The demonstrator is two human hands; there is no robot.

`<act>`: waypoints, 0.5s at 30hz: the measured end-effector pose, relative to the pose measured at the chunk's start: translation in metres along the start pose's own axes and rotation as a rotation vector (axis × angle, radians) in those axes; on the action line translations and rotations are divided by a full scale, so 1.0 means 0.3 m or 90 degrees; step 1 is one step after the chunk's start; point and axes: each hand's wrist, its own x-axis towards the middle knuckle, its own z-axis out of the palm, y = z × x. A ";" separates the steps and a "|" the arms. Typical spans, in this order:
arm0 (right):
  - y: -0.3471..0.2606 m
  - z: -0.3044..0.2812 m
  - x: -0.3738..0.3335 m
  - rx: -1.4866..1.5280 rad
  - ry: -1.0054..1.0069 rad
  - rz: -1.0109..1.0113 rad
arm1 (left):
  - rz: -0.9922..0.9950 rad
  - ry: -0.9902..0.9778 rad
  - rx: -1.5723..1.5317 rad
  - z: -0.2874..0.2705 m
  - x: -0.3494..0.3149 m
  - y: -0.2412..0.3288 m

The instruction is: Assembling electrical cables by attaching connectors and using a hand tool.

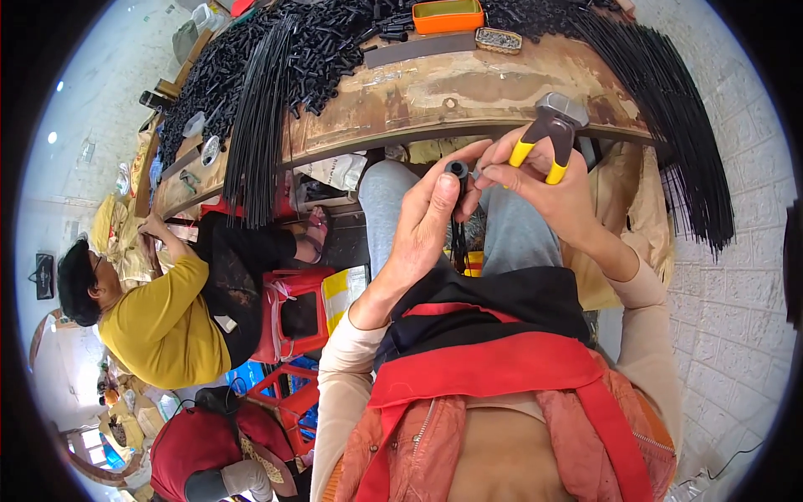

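My left hand (425,213) is closed around a black tubular part (457,170), its round end facing up just above the thumb. Below that hand hang thin dark strands (458,244), which may belong to the part. My right hand (552,197) grips yellow-handled pincers (556,125), their metal head pointing up and away from me. The right thumb and forefinger pinch together beside the tube's end; a small greyish bit shows there, too small to name. Both hands are close together over my lap, in front of the wooden bench (452,96).
Black tubular pieces (322,71) are heaped along the bench. Bundles of long black rods overhang its edge at left (259,125) and right (669,109). An orange container (449,17) and a small basket (498,40) stand at the back. A person in yellow (163,322) sits at left.
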 end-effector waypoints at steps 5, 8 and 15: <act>-0.012 -0.019 -0.014 -0.094 -0.032 -0.049 | -0.007 -0.011 0.033 0.019 0.009 -0.002; -0.023 -0.017 -0.013 -0.045 -0.039 -0.069 | -0.007 -0.014 0.039 0.026 0.012 -0.005; -0.028 -0.022 -0.016 -0.030 -0.051 -0.065 | -0.001 -0.003 0.042 0.041 0.012 -0.009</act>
